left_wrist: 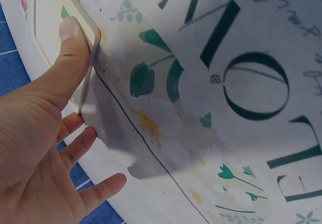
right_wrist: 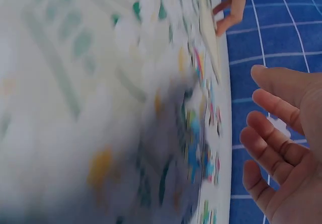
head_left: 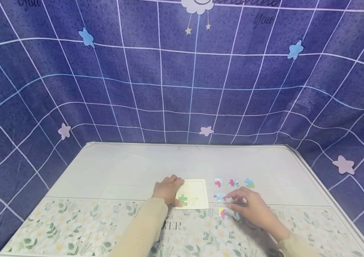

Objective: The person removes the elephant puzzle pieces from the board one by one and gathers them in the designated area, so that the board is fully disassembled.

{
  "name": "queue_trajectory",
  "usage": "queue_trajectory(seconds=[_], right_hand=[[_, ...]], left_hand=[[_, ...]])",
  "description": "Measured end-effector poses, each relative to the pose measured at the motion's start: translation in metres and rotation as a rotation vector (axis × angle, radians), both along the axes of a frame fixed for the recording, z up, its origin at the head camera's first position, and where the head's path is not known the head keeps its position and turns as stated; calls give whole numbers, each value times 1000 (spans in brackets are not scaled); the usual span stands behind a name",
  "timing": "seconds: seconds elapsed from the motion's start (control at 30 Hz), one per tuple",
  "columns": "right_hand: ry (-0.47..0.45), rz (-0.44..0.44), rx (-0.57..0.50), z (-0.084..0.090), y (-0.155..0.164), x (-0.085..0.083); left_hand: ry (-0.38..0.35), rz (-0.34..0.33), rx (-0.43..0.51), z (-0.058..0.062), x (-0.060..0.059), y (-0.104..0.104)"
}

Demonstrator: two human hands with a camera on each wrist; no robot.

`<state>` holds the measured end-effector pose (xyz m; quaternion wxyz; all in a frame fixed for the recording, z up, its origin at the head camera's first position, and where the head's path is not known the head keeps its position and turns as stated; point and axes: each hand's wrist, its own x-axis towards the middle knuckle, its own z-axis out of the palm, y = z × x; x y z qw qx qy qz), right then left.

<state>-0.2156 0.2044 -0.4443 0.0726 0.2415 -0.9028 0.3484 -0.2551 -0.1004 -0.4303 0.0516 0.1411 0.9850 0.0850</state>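
A cream puzzle board with a raised rim lies on the table, a green puzzle piece in its near left corner. My left hand grips the board's left side, and its thumb lies over the rim in the left wrist view. My right hand hovers right of the board with loosely bent fingers and nothing between them. Near its fingertips are a light-blue piece and a yellow-and-red piece. Another piece is partly hidden below that hand.
Behind the right hand lie a pink-and-white piece, a red-and-blue piece and a blue-and-green piece. A flower-printed cover spans the table's near part. A dark blue gridded curtain hangs behind and at both sides.
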Motion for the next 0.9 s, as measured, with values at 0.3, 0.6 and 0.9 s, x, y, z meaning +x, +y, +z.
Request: queue_trajectory(seconds=[0.3,0.6,0.9], right_hand=[[-82,39,-62,-1,-23,-6],[-86,117,-67,0,-43,-16],[-129,116,-41,1,-70,-27]], left_hand=[[-10,-1,0,1,0,1],[-7,-8,0,4,1,2],[-23,2,-2,5,1,1]])
